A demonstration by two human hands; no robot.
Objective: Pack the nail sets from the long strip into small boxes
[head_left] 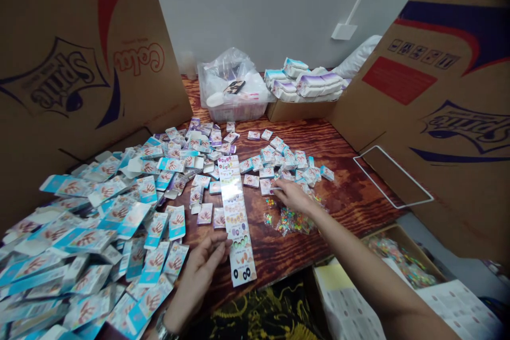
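Observation:
My left hand (207, 261) is at the lower middle, fingers loosely stretched and the thumb a little apart. Its fingertips are at the left edge of a long printed strip (236, 218) with rows of small colored pictures, lying flat on the table. To the right, my right hand (294, 196) has its fingers drawn together; what they hold, if anything, is too small to make out. Just by its fingertips is a small printed box (266, 187). Clear packets of colorful bits (292, 221) lie below that hand, and a cluster of small closed boxes (279, 155) is beyond it.
A large heap of blue-and-white cartons (99, 239) covers the left side. At the back stand a clear plastic bin (237, 111) and a cardboard tray (297, 111) with bundled packs. Big cardboard boxes (131, 90) flank both sides. Below right, another box (402, 244) holds colorful packets.

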